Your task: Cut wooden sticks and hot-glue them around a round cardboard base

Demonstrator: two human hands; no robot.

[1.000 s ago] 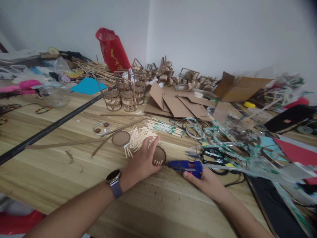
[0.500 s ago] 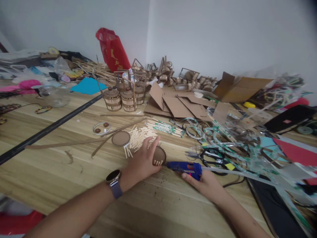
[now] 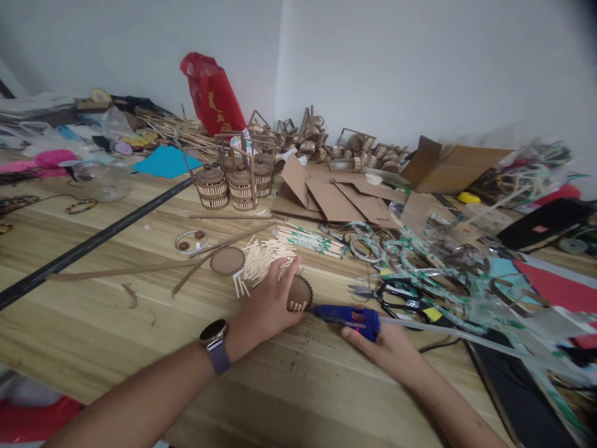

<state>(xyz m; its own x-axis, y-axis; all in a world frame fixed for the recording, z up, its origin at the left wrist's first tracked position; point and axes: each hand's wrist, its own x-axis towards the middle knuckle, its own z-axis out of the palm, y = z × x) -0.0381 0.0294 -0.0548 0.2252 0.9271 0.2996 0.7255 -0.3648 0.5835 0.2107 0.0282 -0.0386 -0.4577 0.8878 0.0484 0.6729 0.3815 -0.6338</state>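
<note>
My left hand (image 3: 270, 302) grips the left side of a round cardboard disc (image 3: 299, 291) that has a rim and several short sticks standing along its near edge. In my right hand (image 3: 385, 342) is a blue glue gun (image 3: 349, 317), its nozzle at the disc's right edge and a long clear glue stick (image 3: 433, 326) running out of its back. A pile of short wooden sticks (image 3: 261, 258) lies just behind my left hand. Left of the pile rests a second cardboard disc (image 3: 227, 261). A white ring (image 3: 191, 250) surrounds two brown beads.
Small lidded baskets (image 3: 212, 186) stand at the back left, near a red bag (image 3: 212, 93). Cardboard sheets (image 3: 336, 199) lie behind the sticks. Black-handled scissors (image 3: 396, 298) and tangled plastic wrappers are to the right. A dark strip (image 3: 102, 233) crosses the left side of the table.
</note>
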